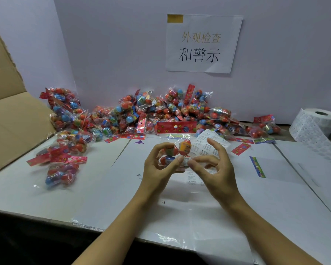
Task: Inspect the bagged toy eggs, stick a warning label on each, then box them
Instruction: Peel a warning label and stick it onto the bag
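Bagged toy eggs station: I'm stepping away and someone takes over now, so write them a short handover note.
Left hand: holds one bag of eggs above the table.
Right hand: pinching a warning label against that bag.
Label sheet lies just behind the hands; label roll far right.
Main pile waits along the wall; a few bags sit left, beside the open cardboard box.
Left: finish this label, then the pile, then box.
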{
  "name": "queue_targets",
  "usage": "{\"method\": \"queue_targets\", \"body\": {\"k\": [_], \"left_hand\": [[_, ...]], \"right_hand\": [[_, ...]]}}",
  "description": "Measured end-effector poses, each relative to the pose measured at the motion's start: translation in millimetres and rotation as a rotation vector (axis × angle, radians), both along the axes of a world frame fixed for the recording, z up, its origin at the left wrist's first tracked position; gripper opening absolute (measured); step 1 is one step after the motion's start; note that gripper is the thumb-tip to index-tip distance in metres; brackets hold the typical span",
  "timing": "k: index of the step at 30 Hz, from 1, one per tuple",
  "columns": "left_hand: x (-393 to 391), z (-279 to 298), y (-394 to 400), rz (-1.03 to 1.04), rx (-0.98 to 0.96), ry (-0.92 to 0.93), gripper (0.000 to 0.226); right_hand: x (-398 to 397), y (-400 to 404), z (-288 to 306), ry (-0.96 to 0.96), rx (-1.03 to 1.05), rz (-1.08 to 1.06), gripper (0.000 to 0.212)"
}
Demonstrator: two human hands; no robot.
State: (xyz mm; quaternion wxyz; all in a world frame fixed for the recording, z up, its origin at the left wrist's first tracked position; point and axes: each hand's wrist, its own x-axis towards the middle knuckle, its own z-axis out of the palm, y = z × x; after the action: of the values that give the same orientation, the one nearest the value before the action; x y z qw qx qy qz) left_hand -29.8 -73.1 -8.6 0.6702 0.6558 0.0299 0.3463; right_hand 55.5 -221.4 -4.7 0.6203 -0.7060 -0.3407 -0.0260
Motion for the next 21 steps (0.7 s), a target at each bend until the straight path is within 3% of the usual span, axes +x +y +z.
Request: {"method": "queue_targets", "body": {"k": [6,13,21], "left_hand": [[-0.1,0.3,-0.3,0.011,-0.035,0.000,0.034],[-0.5,-0.9,0.6,-0.020,-0.119,0.002,0.031],[0.3,-0.3,0.3,-0.023,-0.118,0.032,0.031]], "right_hand": [[0.4,-0.7,0.6,-0.013,0.006,0.023,0.082],[0.7,-1.0,1.3,0.000,0.017,0.040,0.079],[4.5,-1.0,-0.7,0.032,0.034,0.045,0.057]]}}
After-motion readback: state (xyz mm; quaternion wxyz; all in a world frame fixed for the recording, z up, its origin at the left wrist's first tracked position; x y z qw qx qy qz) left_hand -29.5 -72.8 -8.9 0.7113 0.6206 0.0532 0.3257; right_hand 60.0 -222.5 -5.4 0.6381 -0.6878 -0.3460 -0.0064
